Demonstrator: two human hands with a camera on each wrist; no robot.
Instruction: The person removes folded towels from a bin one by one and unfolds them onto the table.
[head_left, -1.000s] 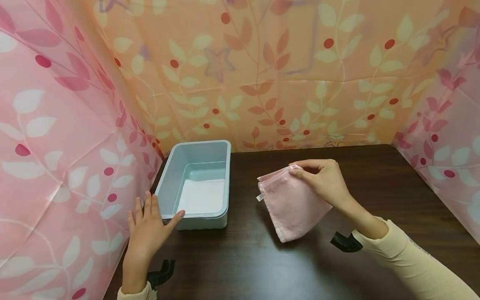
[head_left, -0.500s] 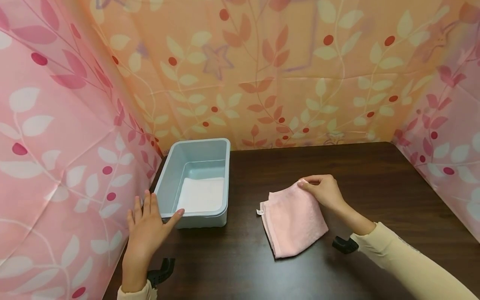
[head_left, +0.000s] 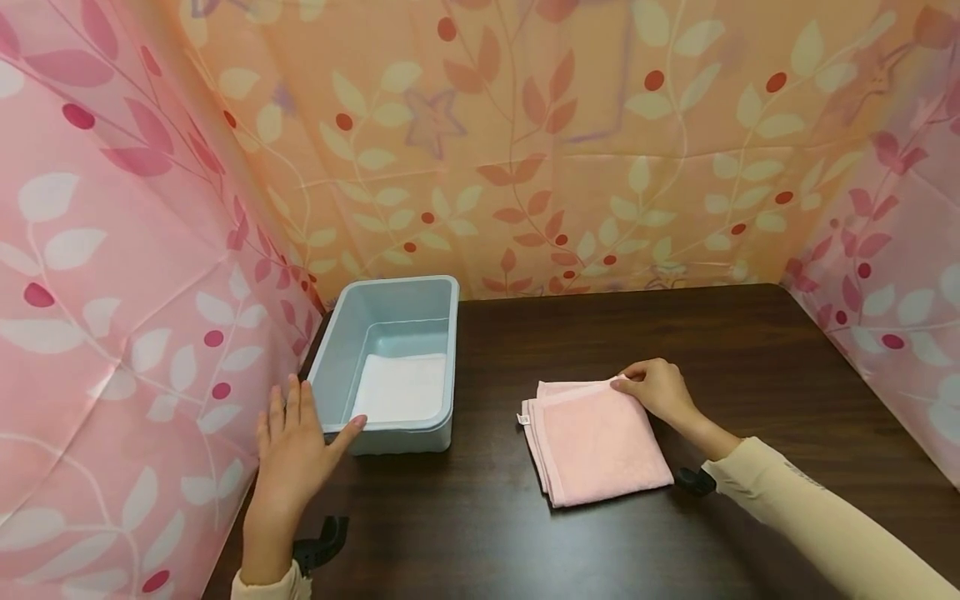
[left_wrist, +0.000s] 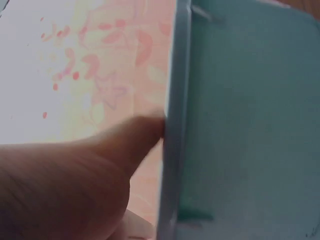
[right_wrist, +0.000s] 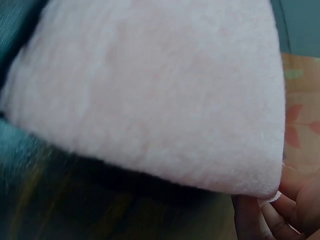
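Observation:
A folded pink towel lies on the dark table, a small white tag showing at its left edge. My right hand pinches its far right corner between thumb and fingers; the right wrist view shows the same corner of the towel held low at the right. With fingers spread straight, my left hand rests at the near left corner of a light blue plastic bin. In the left wrist view the thumb touches the bin's rim. A folded white cloth lies inside the bin.
The dark wooden table carries the bin at its left side. Pink patterned curtain hangs close beside the left hand, and an orange floral curtain rises behind the table's far edge. Black wrist-camera mounts stick out from both sleeves.
The pink towel has come down from hanging in the air to lying on the table. My right hand has lowered and shifted slightly right, still pinching its corner. The left hand stays put.

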